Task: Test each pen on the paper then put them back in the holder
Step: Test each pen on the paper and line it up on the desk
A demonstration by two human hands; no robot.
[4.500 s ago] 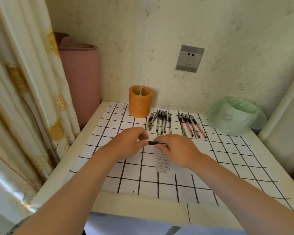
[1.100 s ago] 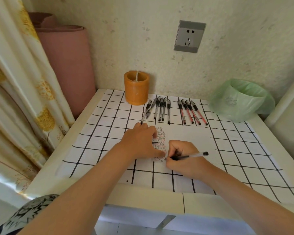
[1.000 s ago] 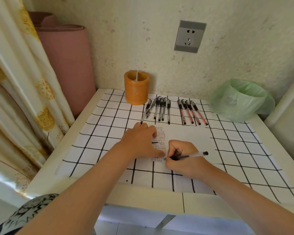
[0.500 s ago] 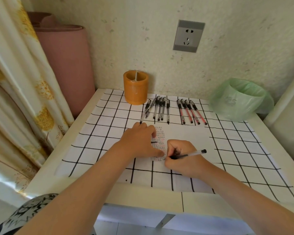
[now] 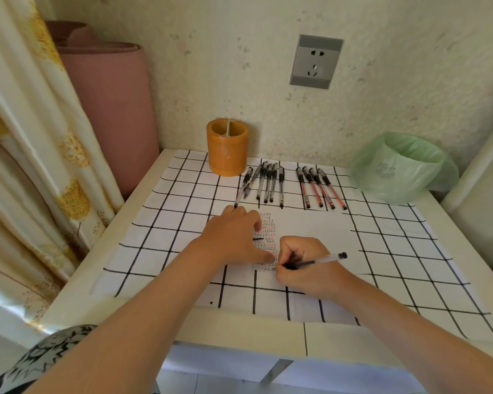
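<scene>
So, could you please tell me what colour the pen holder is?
The pen holder is orange; head view.

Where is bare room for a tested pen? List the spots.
Free: grid cloth left of the left hand, toward the curtain; right of the right hand, near the green-bagged bin. Crowded: back row from holder through black pens and red pens.

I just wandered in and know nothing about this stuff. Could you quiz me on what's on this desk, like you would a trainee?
1. True or false: no pen sticks out of the orange holder.
2. Which hand grips a pen over the paper? A) left B) right
3. How many red pens lie on the table?
Key: 1 true; 2 B, the right hand; 3 four.
</scene>
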